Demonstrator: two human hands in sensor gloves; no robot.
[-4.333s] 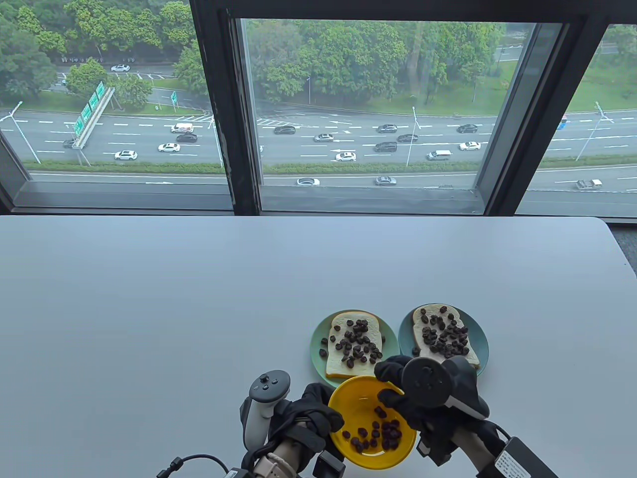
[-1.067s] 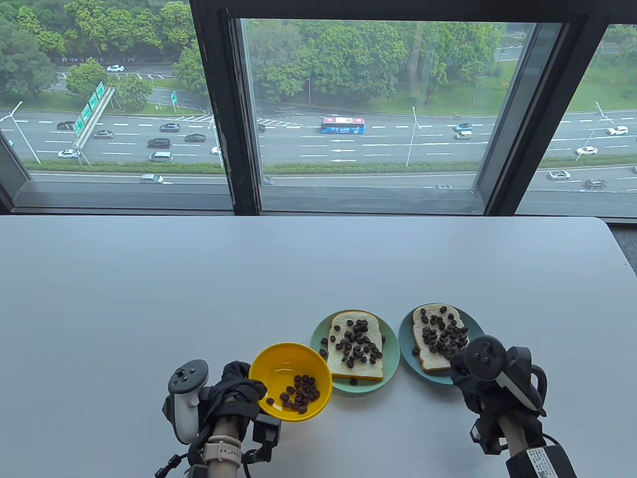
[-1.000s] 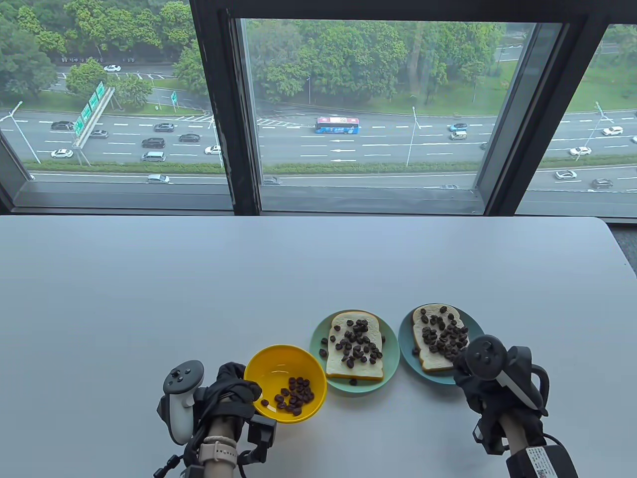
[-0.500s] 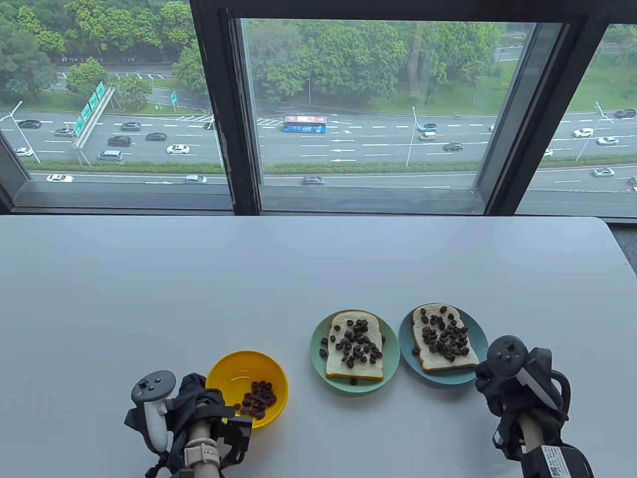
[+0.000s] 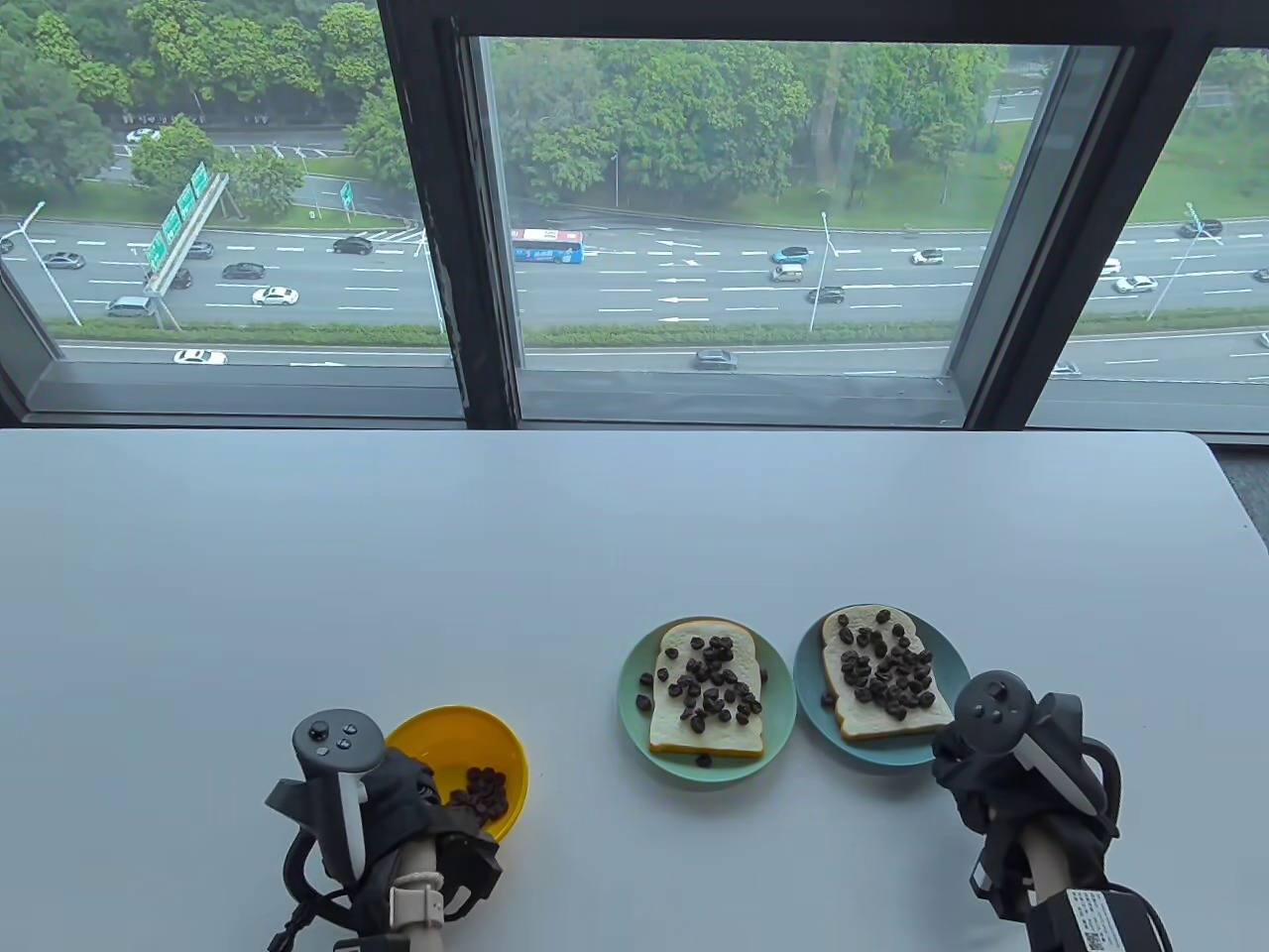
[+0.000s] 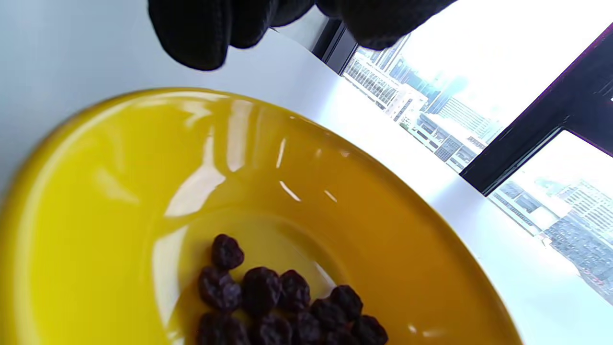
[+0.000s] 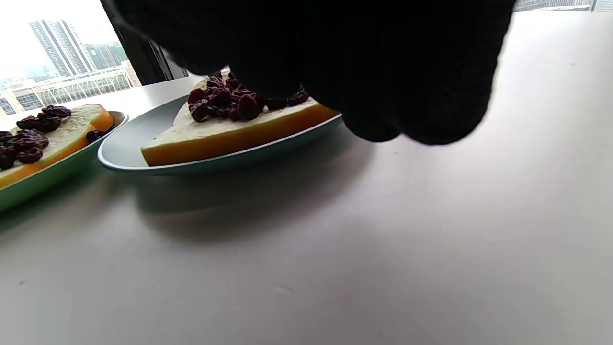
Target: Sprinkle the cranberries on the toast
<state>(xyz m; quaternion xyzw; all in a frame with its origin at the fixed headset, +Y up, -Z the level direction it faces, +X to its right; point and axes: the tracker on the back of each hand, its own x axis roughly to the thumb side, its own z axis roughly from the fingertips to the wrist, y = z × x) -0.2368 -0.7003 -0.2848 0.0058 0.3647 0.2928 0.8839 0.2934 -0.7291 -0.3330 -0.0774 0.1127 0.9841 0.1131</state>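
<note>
A gloved left hand (image 5: 402, 803) sits at the near rim of a yellow bowl (image 5: 496, 742); whether its fingers (image 6: 191, 33) grip the rim cannot be told. A cluster of cranberries (image 5: 478, 790) lies in the bowl beside the hand. The right hand (image 5: 991, 783), fingers curled in and holding nothing visible, hovers just beside the near edge of a blue plate (image 5: 954, 662) bearing cranberry-topped toast (image 5: 882, 674). Between the hands, nearer the right one, a green plate (image 5: 783, 704) carries a second topped slice (image 5: 708, 687) on the white table (image 5: 397, 575)
</note>
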